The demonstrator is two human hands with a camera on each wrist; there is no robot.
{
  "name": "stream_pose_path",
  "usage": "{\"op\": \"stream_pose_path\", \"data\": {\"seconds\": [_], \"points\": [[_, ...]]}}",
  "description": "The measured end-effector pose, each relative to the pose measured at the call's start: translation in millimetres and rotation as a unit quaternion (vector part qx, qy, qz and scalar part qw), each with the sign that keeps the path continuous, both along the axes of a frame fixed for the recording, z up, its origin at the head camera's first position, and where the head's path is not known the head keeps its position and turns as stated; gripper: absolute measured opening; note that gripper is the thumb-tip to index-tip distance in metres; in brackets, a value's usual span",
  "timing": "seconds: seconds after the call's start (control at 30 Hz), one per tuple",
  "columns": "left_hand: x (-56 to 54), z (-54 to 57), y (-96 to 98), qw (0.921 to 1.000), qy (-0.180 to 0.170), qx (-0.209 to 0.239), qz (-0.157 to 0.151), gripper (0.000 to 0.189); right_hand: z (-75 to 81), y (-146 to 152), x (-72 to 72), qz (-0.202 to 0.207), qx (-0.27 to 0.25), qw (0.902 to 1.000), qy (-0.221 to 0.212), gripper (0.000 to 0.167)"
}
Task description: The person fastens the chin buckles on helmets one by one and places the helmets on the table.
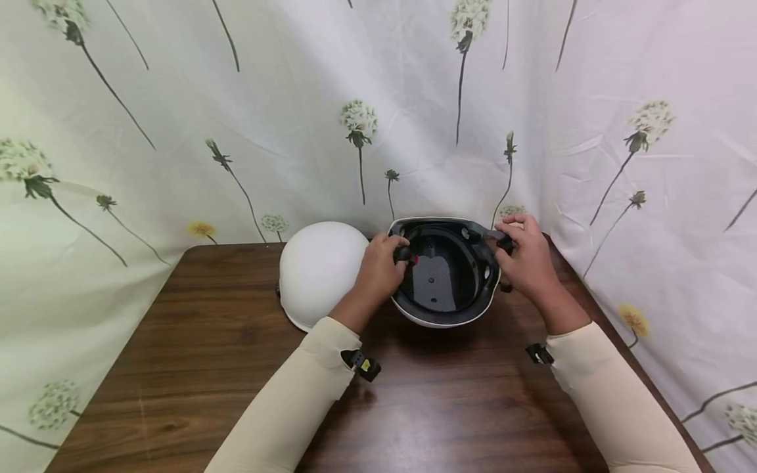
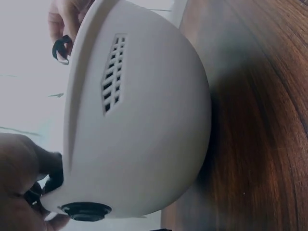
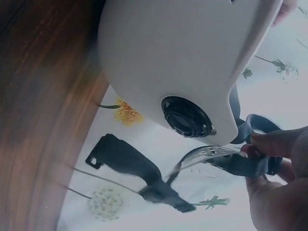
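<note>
A white helmet (image 1: 434,316) lies upside down on the table, its black padded inside facing up. My left hand (image 1: 377,268) is at the helmet's left side, pinching a black strap piece (image 1: 404,253) near the rim. At the opposite side, my right hand (image 1: 526,257) holds a black chin strap (image 3: 238,163) between thumb and fingers. Part of that strap, with a clear piece, dangles outside the shell in the right wrist view. A round black knob (image 3: 186,117) and a slotted vent (image 2: 114,74) show on the white shell.
Left of the upturned helmet, a second white helmet (image 1: 322,272) rests dome up, close to my left forearm. Both stand near the back of the brown wooden table (image 1: 195,368). A white flower-printed cloth (image 1: 296,157) hangs behind and along the right side.
</note>
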State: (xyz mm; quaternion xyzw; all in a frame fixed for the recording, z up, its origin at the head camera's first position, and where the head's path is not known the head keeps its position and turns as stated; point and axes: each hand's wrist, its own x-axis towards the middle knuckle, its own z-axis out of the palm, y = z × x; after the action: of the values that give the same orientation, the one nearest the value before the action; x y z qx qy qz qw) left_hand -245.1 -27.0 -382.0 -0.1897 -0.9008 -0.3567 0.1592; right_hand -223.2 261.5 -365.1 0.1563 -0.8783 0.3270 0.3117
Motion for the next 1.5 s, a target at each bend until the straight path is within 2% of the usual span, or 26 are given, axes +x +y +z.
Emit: {"op": "stream_pose_path", "data": {"seconds": [0.1, 0.2, 0.37, 0.53, 0.67, 0.8, 0.93, 1.0, 1.13, 1.3, 1.37, 1.5], "points": [[1.0, -0.1, -0.8, 0.9999, 0.015, -0.008, 0.004, 0.033, 1.0, -0.7, 1.2, 0.006, 0.006, 0.9997, 0.025, 0.031], [1.4, -0.3, -1.4, 0.9993, 0.035, -0.011, 0.000, 0.032, 3.1, -0.9, 3.7, 0.008, 0.013, 0.9996, 0.024, 0.038], [-0.6, -0.2, -1.8, 0.9973, 0.072, 0.012, -0.004, 0.033, 6.8, 1.1, 8.1, 0.012, 0.031, 0.9993, -0.017, 0.051], [-1.3, -0.9, -3.4, 0.9956, 0.084, 0.041, 0.004, 0.033, 9.7, 6.3, 11.0, 0.026, 0.049, 0.9976, -0.042, 0.055], [-3.7, -3.2, -5.7, 0.9951, 0.091, 0.039, -0.001, 0.035, 12.5, 10.2, 14.6, 0.034, 0.064, 0.9949, -0.070, 0.056], [-4.7, -5.0, -8.2, 0.9933, 0.113, 0.022, -0.011, 0.037, 15.0, 10.6, 19.5, 0.040, 0.069, 0.9926, -0.091, 0.057], [-5.7, -5.2, -9.5, 0.9903, 0.138, 0.011, -0.011, 0.030, 21.1, 7.7, 28.0, 0.058, 0.062, 0.9869, -0.137, 0.071], [-6.1, -4.9, -9.7, 0.9901, 0.140, 0.012, -0.007, 0.025, 25.4, 5.5, 32.4, 0.086, 0.057, 0.9795, -0.173, 0.083], [-5.9, -4.2, -9.9, 0.9918, 0.127, 0.014, 0.004, 0.022, 33.4, -0.4, 39.6, 0.172, 0.010, 0.9555, -0.240, 0.104], [-5.1, -3.4, -8.9, 0.9957, 0.091, 0.010, 0.010, 0.020, 36.9, -5.8, 41.7, 0.258, -0.089, 0.9238, -0.268, 0.114], [-4.0, -3.2, -8.6, 0.9965, 0.082, 0.009, 0.013, 0.018, 35.4, -5.9, 40.7, 0.292, -0.128, 0.9067, -0.276, 0.112], [-2.0, -3.0, -8.2, 0.9970, 0.075, 0.003, 0.021, 0.015, 28.4, -3.9, 37.2, 0.373, -0.190, 0.8607, -0.290, 0.104]]}}
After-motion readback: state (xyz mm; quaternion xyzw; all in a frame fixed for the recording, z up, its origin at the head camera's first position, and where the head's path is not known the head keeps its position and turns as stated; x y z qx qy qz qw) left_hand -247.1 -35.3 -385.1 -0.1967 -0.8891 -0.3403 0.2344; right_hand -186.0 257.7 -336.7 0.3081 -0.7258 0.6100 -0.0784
